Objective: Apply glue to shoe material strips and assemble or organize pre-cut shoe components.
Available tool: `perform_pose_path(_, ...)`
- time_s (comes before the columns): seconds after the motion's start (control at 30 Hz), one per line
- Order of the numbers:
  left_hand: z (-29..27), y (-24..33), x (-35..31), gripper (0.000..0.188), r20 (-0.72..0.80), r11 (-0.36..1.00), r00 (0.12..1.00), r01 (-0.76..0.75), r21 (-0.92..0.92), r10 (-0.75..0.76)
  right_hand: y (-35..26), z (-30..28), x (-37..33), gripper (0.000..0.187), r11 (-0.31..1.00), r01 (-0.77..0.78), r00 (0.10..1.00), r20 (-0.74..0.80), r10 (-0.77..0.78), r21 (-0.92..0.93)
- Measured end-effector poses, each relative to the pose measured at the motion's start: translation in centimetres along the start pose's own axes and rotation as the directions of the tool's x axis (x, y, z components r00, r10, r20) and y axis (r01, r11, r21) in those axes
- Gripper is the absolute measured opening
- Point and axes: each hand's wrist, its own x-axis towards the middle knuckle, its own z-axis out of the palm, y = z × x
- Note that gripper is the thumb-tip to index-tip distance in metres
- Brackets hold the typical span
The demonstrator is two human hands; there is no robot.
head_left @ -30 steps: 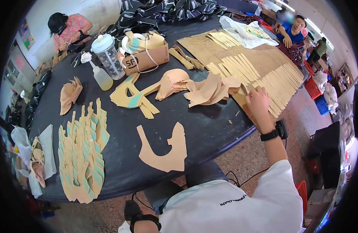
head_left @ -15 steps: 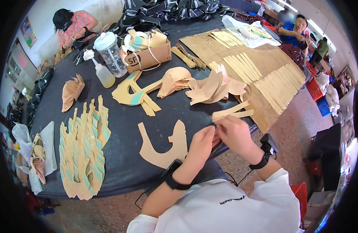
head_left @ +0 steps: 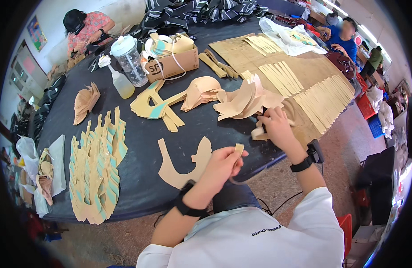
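Left hand (head_left: 221,163) pinches a tan strip (head_left: 238,148) at the table's (head_left: 139,187) near edge; right hand (head_left: 275,127) grips another strip (head_left: 258,132) just right. Likely mid-joining; next needs their ends aligned.

My left hand (head_left: 221,163) is raised in front of my chest, fingers curled and pinched shut, forearm angling up from the lower left with a black band at the wrist. My right hand (head_left: 275,127) reaches further forward, fingers bent and closed, wrist also banded, white sleeve pushed back.
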Motion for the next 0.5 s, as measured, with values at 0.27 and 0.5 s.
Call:
perform_pose_path(0.27,-10.4,6.0,-4.9,0.015,-0.245,0.705,0.966,0.115,0.700,0.086,-5.9,-2.0,0.8,0.027,0.954,0.001,0.985,-0.162,0.050,0.300)
perform_pose_path(0.5,-11.8,5.3,-3.2,0.017,-0.169,0.688,0.984,0.159,0.708,-0.054,-14.0,1.5,1.5,0.024,0.725,0.276,0.946,-0.045,-0.321,0.631)
